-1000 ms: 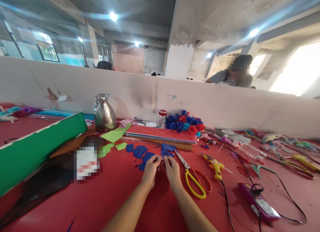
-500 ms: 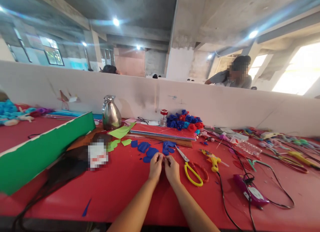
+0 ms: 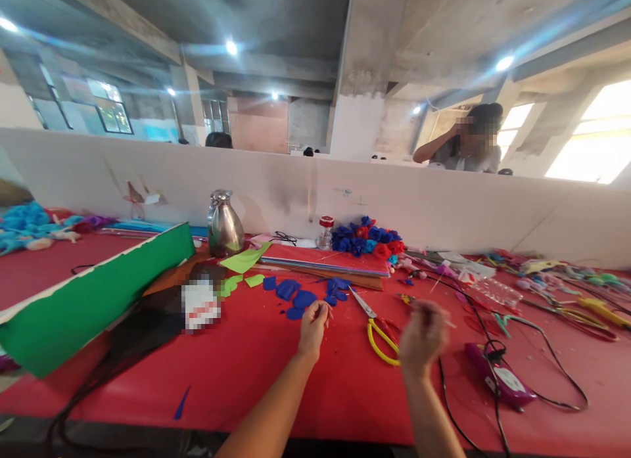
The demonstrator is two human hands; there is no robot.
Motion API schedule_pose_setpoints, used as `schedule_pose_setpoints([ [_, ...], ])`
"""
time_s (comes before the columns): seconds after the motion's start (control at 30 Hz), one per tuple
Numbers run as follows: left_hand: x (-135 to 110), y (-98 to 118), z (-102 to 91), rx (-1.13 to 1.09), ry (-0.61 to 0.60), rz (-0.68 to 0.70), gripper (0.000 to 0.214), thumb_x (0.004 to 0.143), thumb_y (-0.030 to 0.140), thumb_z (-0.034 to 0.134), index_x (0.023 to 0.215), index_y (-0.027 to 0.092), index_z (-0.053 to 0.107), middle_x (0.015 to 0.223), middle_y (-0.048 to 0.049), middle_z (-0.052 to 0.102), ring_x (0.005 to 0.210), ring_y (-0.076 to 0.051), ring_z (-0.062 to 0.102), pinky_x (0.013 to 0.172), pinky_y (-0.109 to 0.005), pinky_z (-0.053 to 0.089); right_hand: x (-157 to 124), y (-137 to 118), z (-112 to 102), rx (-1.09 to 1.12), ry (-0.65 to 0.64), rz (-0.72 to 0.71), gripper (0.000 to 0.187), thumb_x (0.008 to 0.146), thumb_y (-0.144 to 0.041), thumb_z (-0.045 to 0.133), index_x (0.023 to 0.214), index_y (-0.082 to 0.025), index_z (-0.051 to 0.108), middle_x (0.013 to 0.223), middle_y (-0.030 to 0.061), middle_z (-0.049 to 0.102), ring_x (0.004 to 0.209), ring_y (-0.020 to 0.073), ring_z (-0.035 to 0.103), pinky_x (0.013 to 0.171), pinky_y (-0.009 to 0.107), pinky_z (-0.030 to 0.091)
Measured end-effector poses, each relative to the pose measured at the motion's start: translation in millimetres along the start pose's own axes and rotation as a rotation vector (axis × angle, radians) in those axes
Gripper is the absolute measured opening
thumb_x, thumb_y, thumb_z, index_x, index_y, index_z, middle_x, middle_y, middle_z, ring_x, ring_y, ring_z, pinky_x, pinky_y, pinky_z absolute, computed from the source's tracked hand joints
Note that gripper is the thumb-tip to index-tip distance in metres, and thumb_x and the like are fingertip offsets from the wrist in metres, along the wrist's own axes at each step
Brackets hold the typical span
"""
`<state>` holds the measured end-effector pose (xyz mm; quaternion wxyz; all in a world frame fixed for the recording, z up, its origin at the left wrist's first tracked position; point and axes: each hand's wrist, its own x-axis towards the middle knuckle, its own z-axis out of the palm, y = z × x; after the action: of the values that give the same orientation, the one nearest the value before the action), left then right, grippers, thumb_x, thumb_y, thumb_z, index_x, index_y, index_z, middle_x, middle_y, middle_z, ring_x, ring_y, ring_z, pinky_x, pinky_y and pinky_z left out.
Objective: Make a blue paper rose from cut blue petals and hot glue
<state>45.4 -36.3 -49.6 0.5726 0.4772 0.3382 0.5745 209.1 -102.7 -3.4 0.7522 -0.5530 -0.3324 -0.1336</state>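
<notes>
Just in front of the blue cut pieces (image 3: 303, 300), my left hand (image 3: 314, 330) is closed in a pinch. What it holds, if anything, is too small to name. My right hand (image 3: 422, 336) is raised over the glue gun (image 3: 405, 299) and hides most of it. Motion smears its fingers, so I cannot see whether they grip anything. Between the two hands lie scissors (image 3: 379, 340) with yellow and red handles, blades pointing away from me.
A steel jug (image 3: 225, 227) and a red-lidded jar (image 3: 325, 233) stand at the back beside blue and red fabric flowers (image 3: 367, 238). Stacked sheets (image 3: 325, 259) lie before them. At right is a purple power strip (image 3: 503, 379) with cables; a green panel (image 3: 108, 294) stands left.
My right hand has left the left one and swung right, past the scissors to the glue gun. The left hand stays pinched in nearly the same place.
</notes>
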Motion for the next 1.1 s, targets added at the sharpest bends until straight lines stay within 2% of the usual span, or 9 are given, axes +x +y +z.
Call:
schedule_pose_setpoints([
  [0.07,0,-1,0.1,-0.024,-0.004,-0.012,0.032,0.072,0.047,0.058,0.062,0.017,0.051,0.053,0.0042,0.044,0.047,-0.007,0.032,0.047,-0.021,0.024,-33,-2,27,0.093,-0.532,0.116,0.014,0.076,-0.032,0.055,0.082,-0.02,0.06,0.078,0.0051,0.062,0.069,0.0191,0.057,0.065,0.032,0.045],
  [0.1,0,-2,-0.3,-0.038,-0.007,-0.02,0.031,0.071,0.046,0.059,0.063,0.018,0.051,0.052,0.0045,0.044,0.047,-0.008,0.033,0.047,-0.021,0.025,-50,-2,41,0.137,-0.699,0.222,0.022,0.074,-0.034,0.058,0.09,-0.02,0.061,0.084,0.0064,0.065,0.069,0.0195,0.058,0.061,0.031,0.046],
  [0.23,0,-5,-2.3,-0.103,0.01,-0.077,0.026,0.066,0.042,0.063,0.066,0.018,0.055,0.059,0.0023,0.054,0.055,-0.011,0.045,0.054,-0.022,0.035,-89,0,74,0.323,-0.931,0.574,0.032,0.068,-0.042,0.064,0.087,-0.017,0.067,0.085,0.0066,0.069,0.078,0.0205,0.063,0.072,0.032,0.049],
  [0.37,-2,-7,-1.5,-0.179,-0.047,-0.164,0.026,0.06,0.04,0.069,0.067,0.016,0.059,0.059,0.0018,0.056,0.056,-0.012,0.047,0.057,-0.024,0.037,-88,4,69,0.402,-0.892,0.618,0.028,0.069,-0.04,0.065,0.086,-0.018,0.07,0.085,0.0044,0.071,0.085,0.0198,0.063,0.082,0.032,0.047],
  [0.47,-4,-8,-0.6,-0.186,-0.076,-0.208,0.029,0.059,0.042,0.07,0.065,0.015,0.059,0.053,0.0029,0.051,0.052,-0.01,0.043,0.054,-0.023,0.035,-85,6,62,0.383,-0.826,0.573,0.025,0.07,-0.039,0.064,0.082,-0.018,0.071,0.081,0.0045,0.071,0.079,0.0194,0.063,0.075,0.031,0.048],
  [0.63,-6,-1,-9.0,-0.036,-0.045,-0.109,0.021,0.062,0.037,0.069,0.064,0.016,0.064,0.061,-0.0002,0.059,0.063,-0.014,0.05,0.064,-0.026,0.039,-84,4,57,0.346,-0.787,0.505,0.024,0.072,-0.041,0.062,0.076,-0.019,0.071,0.082,0.0047,0.069,0.082,0.0204,0.061,0.075,0.031,0.047],
  [0.8,-1,9,-21.7,-0.058,0.099,-0.068,0.016,0.061,0.032,0.07,0.069,0.017,0.07,0.072,-0.0025,0.067,0.073,-0.015,0.057,0.074,-0.027,0.042,-87,0,51,0.322,-0.899,0.444,0.025,0.074,-0.042,0.059,0.073,-0.019,0.07,0.065,0.0027,0.066,0.066,0.0184,0.059,0.066,0.029,0.046],
  [0.93,1,12,-25.2,-0.178,0.024,-0.208,0.024,0.053,0.033,0.077,0.066,0.015,0.07,0.064,-0.0026,0.066,0.063,-0.013,0.056,0.066,-0.027,0.042,-92,-1,52,0.324,-0.95,0.451,0.023,0.071,-0.04,0.06,0.07,-0.019,0.07,0.062,0.0009,0.064,0.06,0.0173,0.057,0.06,0.028,0.044],
  [1.1,-3,15,-24.6,-0.219,-0.049,-0.224,0.026,0.052,0.033,0.079,0.069,0.014,0.071,0.062,-0.0023,0.067,0.06,-0.013,0.056,0.064,-0.026,0.043,-94,4,54,0.312,-0.966,0.449,0.022,0.072,-0.038,0.059,0.069,-0.019,0.069,0.063,0.0007,0.064,0.062,0.0175,0.056,0.062,0.028,0.044],
])
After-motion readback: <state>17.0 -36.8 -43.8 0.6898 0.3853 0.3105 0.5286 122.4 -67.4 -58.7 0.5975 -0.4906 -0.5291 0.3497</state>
